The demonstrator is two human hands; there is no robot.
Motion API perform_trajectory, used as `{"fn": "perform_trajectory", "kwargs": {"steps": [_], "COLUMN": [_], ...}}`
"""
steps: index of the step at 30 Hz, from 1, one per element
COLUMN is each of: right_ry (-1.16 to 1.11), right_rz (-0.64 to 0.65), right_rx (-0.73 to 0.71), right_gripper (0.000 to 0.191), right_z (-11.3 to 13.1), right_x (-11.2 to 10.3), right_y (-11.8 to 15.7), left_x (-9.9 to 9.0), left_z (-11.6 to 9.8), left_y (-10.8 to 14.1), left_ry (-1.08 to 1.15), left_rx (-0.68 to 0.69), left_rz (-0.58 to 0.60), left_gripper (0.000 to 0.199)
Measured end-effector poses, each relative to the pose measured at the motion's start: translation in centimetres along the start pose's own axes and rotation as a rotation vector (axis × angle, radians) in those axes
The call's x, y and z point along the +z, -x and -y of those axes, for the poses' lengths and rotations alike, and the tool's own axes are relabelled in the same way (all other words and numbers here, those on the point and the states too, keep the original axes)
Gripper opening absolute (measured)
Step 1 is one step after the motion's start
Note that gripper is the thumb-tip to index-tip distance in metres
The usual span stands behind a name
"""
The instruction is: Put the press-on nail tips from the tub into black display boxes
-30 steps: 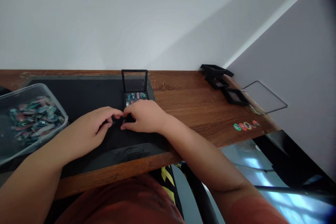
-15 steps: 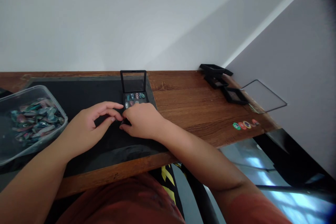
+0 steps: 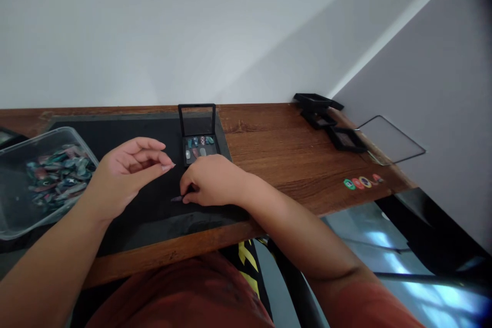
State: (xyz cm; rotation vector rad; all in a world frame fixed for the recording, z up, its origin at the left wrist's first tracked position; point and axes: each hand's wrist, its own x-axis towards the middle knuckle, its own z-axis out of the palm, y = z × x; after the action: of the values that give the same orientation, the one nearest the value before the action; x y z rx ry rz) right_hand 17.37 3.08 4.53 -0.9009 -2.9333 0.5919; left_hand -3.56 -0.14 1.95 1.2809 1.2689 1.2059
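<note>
A small black case (image 3: 185, 160) stands on the dark mat with its clear lid raised; several coloured nail-shaped pieces (image 3: 202, 140) lie inside. Just in front of the case, my right hand (image 3: 209, 182) pinches a thin dark purplish piece (image 3: 177, 198) low over the mat. My left hand (image 3: 134, 169) is to the left of the case, fingers curled and thumb extended; a tiny pale tip shows at the thumb, too small to identify. On the left, a clear plastic tub (image 3: 85, 144) holds many similar teal, pink and grey pieces (image 3: 61, 177).
Black frames (image 3: 348, 140) are stacked at the table's back right, beside a thin wire-like frame (image 3: 409, 159) against the wall. Round coloured stickers (image 3: 365, 182) lie near the right edge. The dark mat (image 3: 154, 215) covers the wooden table's left part.
My hands have moved apart. My right hand has come down toward me from the case, and the purplish piece now shows at its fingertips. My left hand has lifted slightly.
</note>
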Motion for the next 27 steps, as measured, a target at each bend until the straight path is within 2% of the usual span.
{"fn": "perform_trajectory", "kwargs": {"steps": [4,9,12,15,20,27], "right_ry": [-0.084,-0.123,-0.18,-0.27,-0.355,-0.284], "right_rz": [0.066,0.137,0.162,0.16,0.145,0.155], "right_rx": [-0.077,-0.059,-0.112,-0.214,-0.336,-0.329], "right_gripper": [0.014,0.017,0.022,0.016,0.031,0.04], "right_z": [-0.1,0.0,0.0,-0.3,-1.0,-0.5], "right_x": [-0.1,-0.5,-0.5,-0.1,1.2,1.3], "right_y": [-0.1,0.0,0.1,-0.2,-1.1,-0.9], "left_x": [0.0,0.6,0.7,0.7,0.6,0.7], "left_z": [-0.1,-0.6,-0.7,-0.7,-0.5,-0.3], "left_y": [0.1,0.3,0.3,0.3,0.4,0.2], "left_ry": [0.019,-0.039,-0.062,-0.061,-0.085,-0.128], "left_rx": [-0.006,-0.014,-0.017,-0.008,0.011,-0.018], "left_rz": [-0.01,-0.021,-0.035,-0.031,-0.022,-0.035], "left_gripper": [0.044,0.053,0.054,0.052,0.047,0.048]}}
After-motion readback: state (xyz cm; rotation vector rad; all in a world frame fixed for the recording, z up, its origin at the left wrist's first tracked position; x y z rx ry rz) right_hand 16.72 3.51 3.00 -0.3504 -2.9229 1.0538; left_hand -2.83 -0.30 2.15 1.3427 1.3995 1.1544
